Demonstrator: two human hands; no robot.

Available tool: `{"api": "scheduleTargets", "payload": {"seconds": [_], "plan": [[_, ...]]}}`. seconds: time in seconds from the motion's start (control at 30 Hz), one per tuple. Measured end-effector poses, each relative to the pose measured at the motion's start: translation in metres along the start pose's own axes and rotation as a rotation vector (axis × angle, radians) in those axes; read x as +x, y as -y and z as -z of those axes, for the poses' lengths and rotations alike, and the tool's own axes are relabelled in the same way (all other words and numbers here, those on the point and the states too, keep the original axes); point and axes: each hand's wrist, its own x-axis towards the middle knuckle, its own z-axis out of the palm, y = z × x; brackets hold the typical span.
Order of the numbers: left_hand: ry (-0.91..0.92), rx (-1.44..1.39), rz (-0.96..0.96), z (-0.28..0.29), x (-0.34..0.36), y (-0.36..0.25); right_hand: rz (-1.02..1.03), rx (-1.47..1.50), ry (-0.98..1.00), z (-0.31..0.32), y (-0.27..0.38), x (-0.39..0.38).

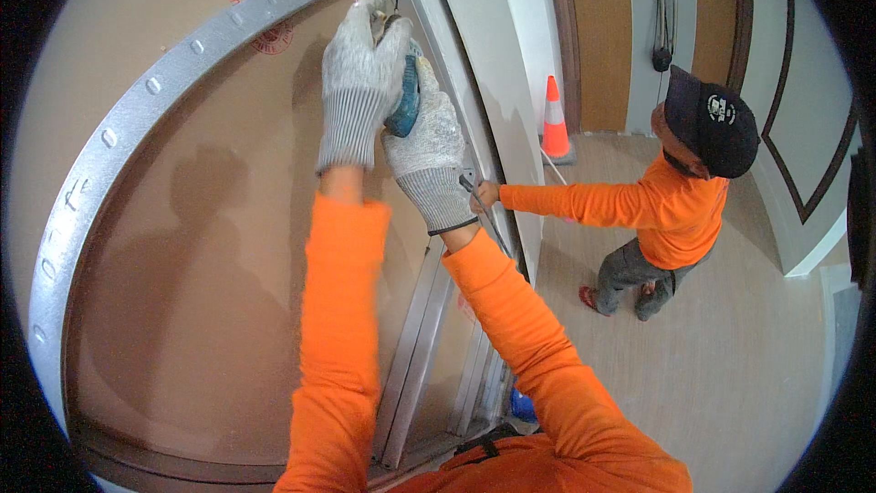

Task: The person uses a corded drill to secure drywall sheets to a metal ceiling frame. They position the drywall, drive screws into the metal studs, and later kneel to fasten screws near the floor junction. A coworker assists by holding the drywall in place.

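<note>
My left hand (360,64), in a grey-white knit glove, is raised to the top of the curved metal strip, its fingers closed around something small and dark that I cannot make out clearly. Just right of it, my right hand (429,146), also gloved, grips a teal power tool (404,100), whose upper end is hidden behind my left hand. Both hands are beside a straight metal channel (431,18) at the edge of a brown board (192,292). The curved metal strip (146,87) arches over that board.
A co-worker (680,228) in orange stands at the right, one bare hand (485,196) on a thin dark rod near my right wrist. An orange traffic cone (555,119) stands behind on the wooden floor (657,383). Doors (602,36) and a white wall (794,100) lie beyond.
</note>
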Motion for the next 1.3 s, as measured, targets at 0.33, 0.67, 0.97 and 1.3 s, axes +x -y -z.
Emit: {"api": "scheduleTargets", "payload": {"seconds": [0.33, 0.67, 0.97, 1.3], "plan": [[0.233, -1.051, -0.081, 0.154, -0.202, -0.149, -0.128, 0.093, 0.023, 0.012, 0.063, -0.001], [0.570, -2.353, -0.363, 0.125, -0.282, -0.178, -0.058, -0.034, -0.013, 0.011, 0.048, 0.006], [0.513, -2.214, -0.458, 0.148, -0.278, -0.177, -0.051, -0.105, -0.044, 0.013, 0.053, 0.000], [0.268, -1.765, -0.040, 0.159, -0.260, -0.155, -0.073, -0.081, -0.025, 0.023, 0.055, 0.008]]}}
